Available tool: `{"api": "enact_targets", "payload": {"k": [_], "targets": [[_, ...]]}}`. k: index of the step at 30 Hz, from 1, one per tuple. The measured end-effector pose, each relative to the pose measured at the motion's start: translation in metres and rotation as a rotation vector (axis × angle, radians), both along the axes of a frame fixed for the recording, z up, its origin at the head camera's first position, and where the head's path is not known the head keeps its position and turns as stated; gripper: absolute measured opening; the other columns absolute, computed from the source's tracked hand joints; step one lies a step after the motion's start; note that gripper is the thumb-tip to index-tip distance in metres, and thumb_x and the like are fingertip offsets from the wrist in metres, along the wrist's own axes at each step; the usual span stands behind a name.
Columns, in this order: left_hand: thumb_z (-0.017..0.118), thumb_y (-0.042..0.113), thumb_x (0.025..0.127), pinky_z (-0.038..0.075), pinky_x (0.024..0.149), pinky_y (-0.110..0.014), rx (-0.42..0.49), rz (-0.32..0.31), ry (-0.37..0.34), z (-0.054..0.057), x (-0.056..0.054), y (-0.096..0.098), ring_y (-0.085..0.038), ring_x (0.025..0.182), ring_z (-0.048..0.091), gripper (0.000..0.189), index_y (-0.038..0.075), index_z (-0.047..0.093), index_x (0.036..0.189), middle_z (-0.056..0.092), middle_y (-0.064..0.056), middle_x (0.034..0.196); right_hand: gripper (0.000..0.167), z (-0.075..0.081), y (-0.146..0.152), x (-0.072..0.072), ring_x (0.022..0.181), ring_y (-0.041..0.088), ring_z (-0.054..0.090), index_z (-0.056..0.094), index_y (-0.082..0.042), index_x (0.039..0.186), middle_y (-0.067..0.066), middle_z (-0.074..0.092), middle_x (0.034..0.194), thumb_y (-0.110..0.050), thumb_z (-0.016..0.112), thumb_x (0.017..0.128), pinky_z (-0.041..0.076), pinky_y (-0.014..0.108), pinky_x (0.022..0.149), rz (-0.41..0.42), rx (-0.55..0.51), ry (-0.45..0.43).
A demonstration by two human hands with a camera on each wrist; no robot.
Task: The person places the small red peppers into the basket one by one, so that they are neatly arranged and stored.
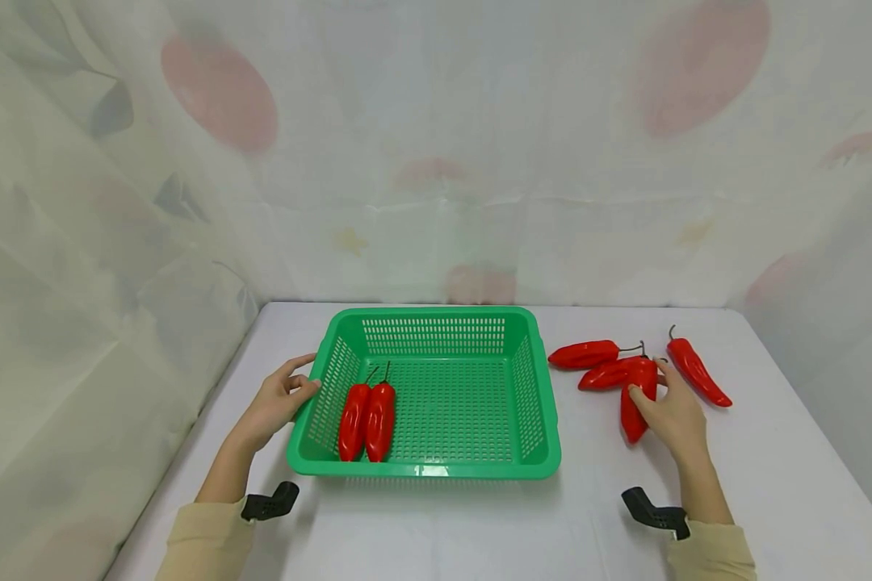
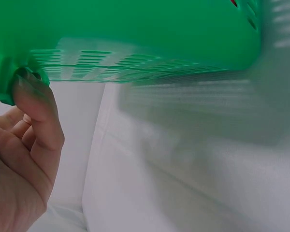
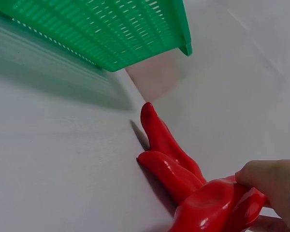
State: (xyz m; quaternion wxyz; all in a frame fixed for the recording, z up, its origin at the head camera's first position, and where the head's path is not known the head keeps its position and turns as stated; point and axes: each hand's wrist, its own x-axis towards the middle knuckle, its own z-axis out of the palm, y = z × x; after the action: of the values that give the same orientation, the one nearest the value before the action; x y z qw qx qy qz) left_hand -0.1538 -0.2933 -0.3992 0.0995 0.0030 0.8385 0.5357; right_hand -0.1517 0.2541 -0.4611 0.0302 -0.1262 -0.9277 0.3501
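Note:
With the thumb and fingers of my left hand (image 1: 279, 403), I grip the left rim of a green plastic basket (image 1: 480, 470). The left wrist view shows the thumb (image 2: 41, 108) against the rim's edge. Inside the basket, at its left end, two red chili peppers (image 1: 380, 424) lie side by side, stems toward the back. To the right of the basket, my right hand (image 1: 676, 415) pinches another red chili pepper (image 1: 634, 418) near its stem end. That pepper overlaps a second loose pepper (image 1: 599, 376), so part of the second one is hidden.
A third loose pepper (image 1: 584, 354) lies close to the basket's right side, and one more pepper (image 1: 698, 373) lies beyond my right hand. The white table (image 1: 436, 532) ends at a patterned cloth backdrop (image 1: 436, 234), with cloth on both sides too.

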Motion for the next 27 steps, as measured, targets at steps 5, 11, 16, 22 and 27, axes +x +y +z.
{"api": "enact_targets", "payload": {"k": [5, 11, 16, 22, 27], "targets": [[0.052, 0.016, 0.094, 0.056, 0.063, -0.037, 0.018, 0.004, -0.001, -0.013, -0.006, -0.006, -0.021, 0.071, 0.063, 0.057, 0.008, 0.024, 0.143, 0.052, -0.017, 0.088, 0.07, 0.004, 0.0, -0.005, 0.111, 0.048, 0.043, 0.025, 0.001, 0.142, 0.032, 0.043, 0.128, -0.028, 0.058, 0.088, 0.047, 0.059, 0.08, 0.074, 0.031, 0.054], [0.054, 0.022, 0.094, 0.056, 0.064, -0.037, 0.006, 0.002, 0.013, -0.021, -0.008, -0.01, -0.02, 0.072, 0.064, 0.059, 0.011, 0.025, 0.144, 0.053, -0.017, 0.088, 0.068, 0.01, -0.003, -0.009, 0.097, 0.041, 0.049, 0.03, 0.001, 0.14, 0.031, 0.046, 0.124, -0.026, 0.061, 0.086, 0.053, 0.049, 0.068, 0.152, 0.058, 0.115], [0.051, 0.016, 0.094, 0.056, 0.063, -0.037, 0.012, 0.006, 0.003, -0.013, -0.006, -0.006, -0.02, 0.071, 0.064, 0.057, 0.007, 0.024, 0.143, 0.052, -0.017, 0.088, 0.069, 0.017, -0.007, -0.013, 0.089, 0.037, 0.051, 0.029, 0.001, 0.141, 0.031, 0.045, 0.126, -0.026, 0.062, 0.086, 0.054, 0.041, 0.062, 0.176, 0.08, 0.113], [0.054, 0.023, 0.094, 0.056, 0.063, -0.036, 0.006, 0.003, 0.012, -0.026, -0.01, -0.013, -0.019, 0.072, 0.063, 0.059, 0.011, 0.024, 0.144, 0.052, -0.015, 0.088, 0.07, 0.025, -0.013, -0.018, 0.107, 0.047, 0.047, 0.03, 0.003, 0.139, 0.032, 0.045, 0.125, -0.022, 0.065, 0.084, 0.05, 0.056, 0.074, 0.217, 0.096, 0.145], [0.055, 0.027, 0.093, 0.056, 0.064, -0.037, 0.003, 0.003, 0.015, -0.027, -0.01, -0.013, -0.02, 0.071, 0.063, 0.06, 0.012, 0.026, 0.143, 0.052, -0.014, 0.088, 0.069, 0.032, -0.017, -0.021, 0.104, 0.046, 0.05, 0.031, 0.003, 0.139, 0.032, 0.047, 0.124, -0.021, 0.066, 0.084, 0.051, 0.055, 0.074, 0.247, 0.095, 0.169]]}}
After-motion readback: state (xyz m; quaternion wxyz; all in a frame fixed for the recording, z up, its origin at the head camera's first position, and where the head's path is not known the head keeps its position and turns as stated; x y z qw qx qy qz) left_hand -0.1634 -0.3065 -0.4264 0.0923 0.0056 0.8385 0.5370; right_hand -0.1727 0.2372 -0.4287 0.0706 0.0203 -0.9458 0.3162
